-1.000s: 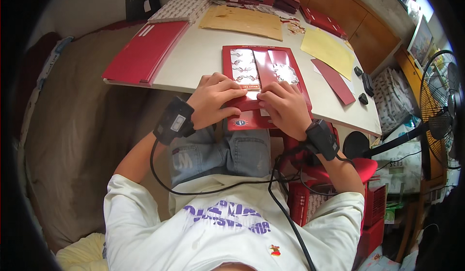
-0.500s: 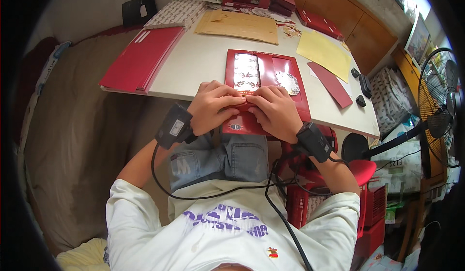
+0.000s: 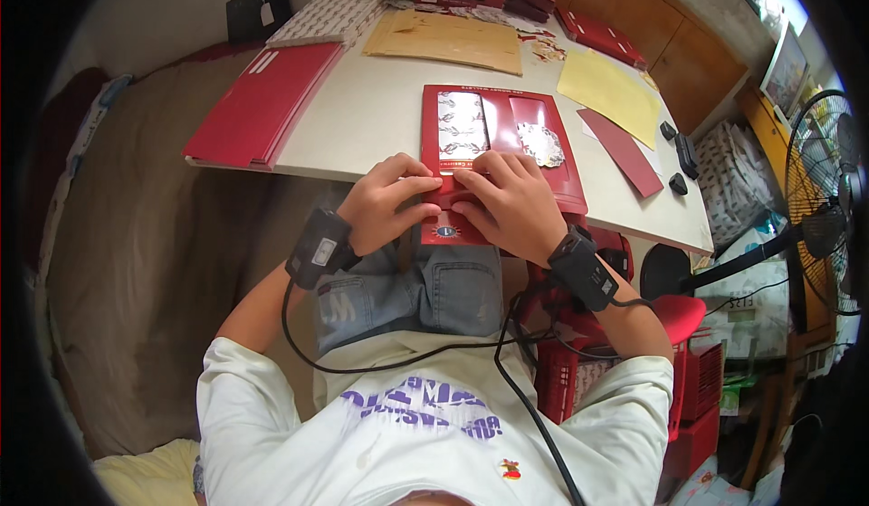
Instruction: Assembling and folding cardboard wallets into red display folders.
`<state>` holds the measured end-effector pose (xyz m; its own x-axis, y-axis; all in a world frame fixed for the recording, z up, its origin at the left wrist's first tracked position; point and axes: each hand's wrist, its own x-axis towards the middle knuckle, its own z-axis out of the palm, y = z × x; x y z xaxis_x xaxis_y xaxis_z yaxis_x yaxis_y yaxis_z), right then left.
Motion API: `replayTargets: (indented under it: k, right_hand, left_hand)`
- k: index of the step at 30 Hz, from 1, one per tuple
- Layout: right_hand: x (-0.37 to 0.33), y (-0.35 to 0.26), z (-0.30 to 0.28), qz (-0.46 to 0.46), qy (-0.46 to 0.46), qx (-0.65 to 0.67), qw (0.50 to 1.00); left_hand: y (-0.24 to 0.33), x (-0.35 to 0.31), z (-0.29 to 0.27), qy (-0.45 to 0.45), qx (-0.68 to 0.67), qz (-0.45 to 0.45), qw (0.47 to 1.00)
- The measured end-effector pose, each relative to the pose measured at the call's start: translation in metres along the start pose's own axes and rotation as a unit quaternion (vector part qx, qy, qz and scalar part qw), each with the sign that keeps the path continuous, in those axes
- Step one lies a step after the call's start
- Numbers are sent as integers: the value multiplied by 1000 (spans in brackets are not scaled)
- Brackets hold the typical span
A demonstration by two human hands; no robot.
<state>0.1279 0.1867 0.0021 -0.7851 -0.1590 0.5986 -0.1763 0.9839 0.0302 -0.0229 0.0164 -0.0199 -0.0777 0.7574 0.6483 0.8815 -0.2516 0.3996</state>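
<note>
A flat red printed cardboard package (image 3: 502,112) lies at the table's near edge, its lower part overhanging above my lap. Through its left window a white patterned panel (image 3: 462,121) shows, and a white lacy cut-out (image 3: 540,144) sits at the right one. My left hand (image 3: 385,203) is closed at the package's left edge, thumb and fingertips on the card. Across its near middle rests my right hand (image 3: 516,203), fingers bent and thumb against the card. The right palm and part of the package beneath it are hidden.
Red folders (image 3: 262,108) and a patterned white stack (image 3: 326,19) lie on the table's left. Brown card sheets (image 3: 444,40) are at the back. On the right are a yellow sheet (image 3: 611,94), a dark red strip (image 3: 620,151) and small black objects (image 3: 683,155). A fan (image 3: 819,198) stands beyond.
My left hand has shifted slightly left, toward the package's edge, and my fingers have spread a little apart from the right hand's. The package remains in nearly the same place.
</note>
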Motion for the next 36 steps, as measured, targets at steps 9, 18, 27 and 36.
replayTargets:
  k: [9, 18, 27, 36]
  right_hand:
    - [2, 0, -4, 17, -10, 14, 1000]
    - [3, 5, 2, 37, -16, 31, 999]
    - [0, 3, -8, 46, -42, 76, 995]
    - [3, 5, 0, 40, -28, 66, 997]
  left_hand:
    - [-11, -7, -1, 2, -49, 26, 998]
    - [-14, -3, 3, 6, -64, 43, 997]
    - [-14, -1, 6, 15, -87, 60, 994]
    - [-20, 3, 3, 4, -83, 74, 994]
